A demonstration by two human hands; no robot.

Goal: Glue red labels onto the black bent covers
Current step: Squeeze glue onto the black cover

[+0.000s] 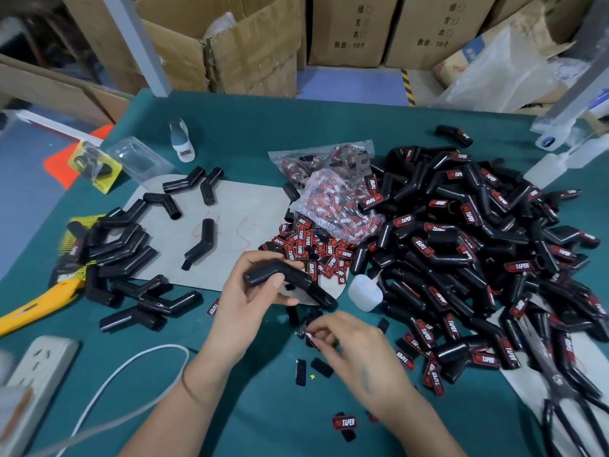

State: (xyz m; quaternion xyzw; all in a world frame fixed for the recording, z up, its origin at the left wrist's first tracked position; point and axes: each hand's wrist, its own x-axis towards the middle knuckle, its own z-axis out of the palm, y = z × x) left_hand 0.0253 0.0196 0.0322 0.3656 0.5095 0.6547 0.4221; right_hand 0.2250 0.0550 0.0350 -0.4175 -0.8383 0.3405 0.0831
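Head view: a glossy black bent plastic cover (290,282) sits gripped in the left hand (253,298), fingers curled round its elbow. Just below it, the right hand (349,341) pinches a small red label (309,336) between its fingertips. Right of both hands lies a heap of labelled black covers (461,258); beyond them, loose red-and-black labels (316,249).

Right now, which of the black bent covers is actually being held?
The bare black bent cover gripped in the left hand, just above the right hand; every other cover lies on the table.
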